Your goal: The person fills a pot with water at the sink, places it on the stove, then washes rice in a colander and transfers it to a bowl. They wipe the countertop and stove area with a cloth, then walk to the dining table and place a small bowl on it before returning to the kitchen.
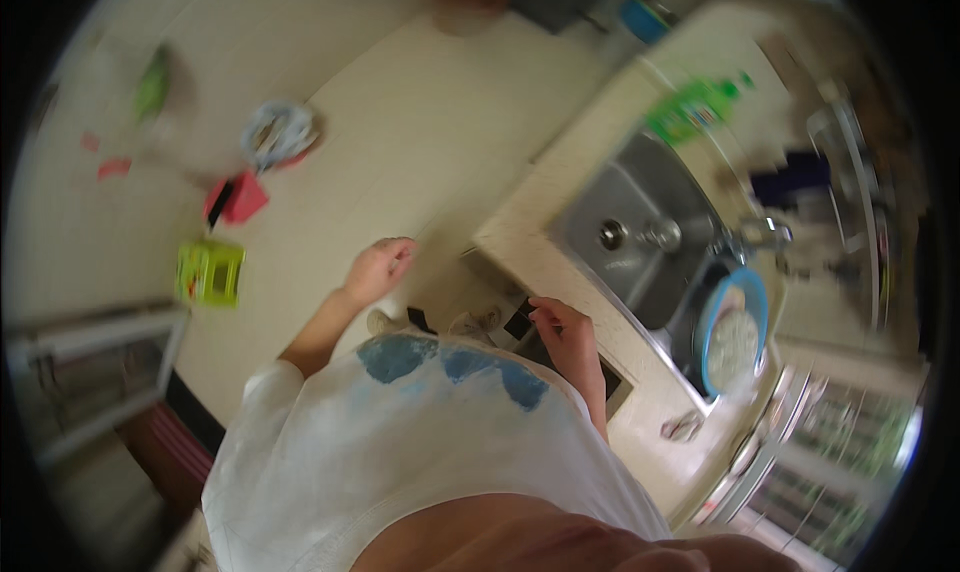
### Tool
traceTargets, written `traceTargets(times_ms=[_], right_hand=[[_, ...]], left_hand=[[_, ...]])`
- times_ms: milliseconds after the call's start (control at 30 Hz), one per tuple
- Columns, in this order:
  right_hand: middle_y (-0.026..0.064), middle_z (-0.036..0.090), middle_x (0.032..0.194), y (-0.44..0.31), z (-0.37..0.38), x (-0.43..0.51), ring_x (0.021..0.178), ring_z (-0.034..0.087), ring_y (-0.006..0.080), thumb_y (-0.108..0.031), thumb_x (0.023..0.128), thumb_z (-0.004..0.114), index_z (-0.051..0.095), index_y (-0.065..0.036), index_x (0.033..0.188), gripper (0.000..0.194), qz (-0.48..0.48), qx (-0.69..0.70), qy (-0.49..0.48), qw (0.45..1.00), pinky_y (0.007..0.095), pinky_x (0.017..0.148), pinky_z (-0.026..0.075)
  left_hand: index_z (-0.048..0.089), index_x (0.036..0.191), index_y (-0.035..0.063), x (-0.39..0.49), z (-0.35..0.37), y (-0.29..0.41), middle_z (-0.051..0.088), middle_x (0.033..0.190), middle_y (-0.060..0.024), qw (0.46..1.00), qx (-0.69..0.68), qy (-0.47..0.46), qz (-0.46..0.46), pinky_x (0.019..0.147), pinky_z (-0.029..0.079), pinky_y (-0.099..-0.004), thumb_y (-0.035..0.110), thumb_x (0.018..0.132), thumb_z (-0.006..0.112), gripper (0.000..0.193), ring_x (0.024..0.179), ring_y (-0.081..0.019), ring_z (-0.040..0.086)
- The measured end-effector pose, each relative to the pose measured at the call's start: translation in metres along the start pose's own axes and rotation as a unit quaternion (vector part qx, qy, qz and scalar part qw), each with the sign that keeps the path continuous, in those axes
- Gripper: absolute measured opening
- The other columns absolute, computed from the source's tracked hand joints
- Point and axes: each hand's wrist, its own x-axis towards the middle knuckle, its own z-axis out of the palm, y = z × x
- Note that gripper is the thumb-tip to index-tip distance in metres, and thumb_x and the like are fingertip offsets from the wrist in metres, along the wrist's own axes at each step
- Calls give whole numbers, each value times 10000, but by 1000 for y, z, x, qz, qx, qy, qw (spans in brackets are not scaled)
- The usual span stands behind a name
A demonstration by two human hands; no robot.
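My left hand (381,270) hangs in front of my body over the tiled floor, its fingers loosely curled, with no object seen in it. Close to the counter's front edge is my right hand (562,324), fingers bent and touching nothing that I can make out. To its right, a steel double sink (637,189) is set in the counter (525,227). A blue-rimmed basin (763,302) with pale contents sits in the sink's nearer bowl. A green dish soap bottle (694,110) lies or stands behind the sink; blur hides which.
On the floor at the left are a yellow-green plastic stool (210,273), a pink dustpan-like thing (244,199) and a lined waste bin (277,135). A faucet (765,232) rises behind the sink. A crumpled wrapper (681,426) lies on the counter near a window (817,482).
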Motion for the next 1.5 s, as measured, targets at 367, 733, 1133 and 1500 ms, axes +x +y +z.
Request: traceTargets(times_ms=[367,733,1133,1500], right_hand=[[128,676,862,-138,181,56,753,643,186,-58,867,616,630,-40,1100,234,-175,-51,-241,953,289,718,513],[119,648,778,-233,341,121,682,602,153,-100,878,615,639,-44,1078,210,-232,-139,-484,832,271,647,495],[127,672,776,-435,592,220,722,653,198,-74,842,631,642,-31,1050,212,-503,-170,-481,697,297,672,519],[88,664,791,-561,859,-79,701,626,170,-133,833,675,656,-12,913,147,-522,-99,-793,299,276,662,500]], left_hand=[[602,1031,76,-274,-141,-97,662,838,-99,929,82,51,-357,712,501,-401,173,854,588,202,821,-294,623],[583,1103,99,-374,-188,-118,648,972,-125,836,42,178,-518,765,498,-418,239,859,594,282,923,-306,613],[581,1102,96,-441,-294,-103,654,964,-122,671,19,340,-659,770,496,-411,240,862,612,282,925,-309,613],[590,1119,111,-591,-279,-143,668,929,-106,511,-90,508,-687,761,498,-401,249,857,616,297,889,-306,623]])
